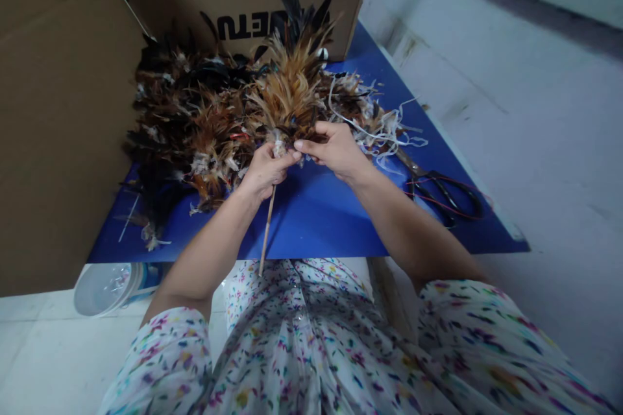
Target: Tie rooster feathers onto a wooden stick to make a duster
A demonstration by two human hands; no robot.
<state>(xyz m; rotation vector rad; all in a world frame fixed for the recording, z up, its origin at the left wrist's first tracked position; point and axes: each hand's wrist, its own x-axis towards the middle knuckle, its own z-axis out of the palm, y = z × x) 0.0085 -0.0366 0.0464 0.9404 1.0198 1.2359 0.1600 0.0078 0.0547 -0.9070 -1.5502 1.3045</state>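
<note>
My left hand (pixel 268 170) is closed round the base of a feather bundle (pixel 287 87), where a thin wooden stick (pixel 267 230) comes out below it and slants down past the table edge. Golden-brown feathers fan upward from the bundle, with dark ones at the top. My right hand (pixel 335 150) is beside it, thumb and forefinger pinched at the bundle's lower right; what they hold is too small to tell. Loose brown, black and white feathers (pixel 209 113) are heaped behind and to the left.
Black-handled scissors (pixel 433 188) lie on the blue table (pixel 311 227) at the right, near white strips (pixel 384 133) and a red thread. Cardboard boxes (pixel 58 117) stand left and behind. A white wall is on the right; a clear bucket (pixel 104 288) stands below left.
</note>
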